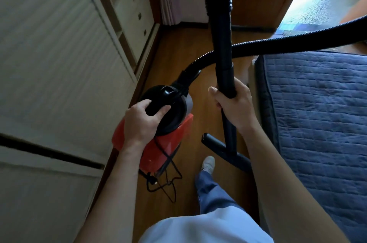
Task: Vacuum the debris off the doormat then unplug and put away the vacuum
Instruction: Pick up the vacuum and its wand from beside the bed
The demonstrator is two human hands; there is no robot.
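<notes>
**Both Hands on the Vacuum**

Left of the left-hand grip stood cream cupboard doors (59, 54). The left hand (142, 121) had its fingers curled tight round the black handle (158, 101) on top of the red vacuum (170, 143), with the thumb wrapped over the near side. Below that grip a thin black cord (170, 179) hung in loose loops over the wooden floor (178, 48). Just beyond the grip, the ribbed hose (278, 44) rose from the vacuum's top and ran off to the right, crossing the wand (223, 44). The right hand (236, 103) clenched that upright black wand, fingers wrapped round it and thumb raised on its left side. Beneath this grip the wand ended in a floor nozzle (224, 149), with a pale shoe (208, 163) near it. Right of the right-hand grip lay a blue quilted cover (317, 113).
</notes>
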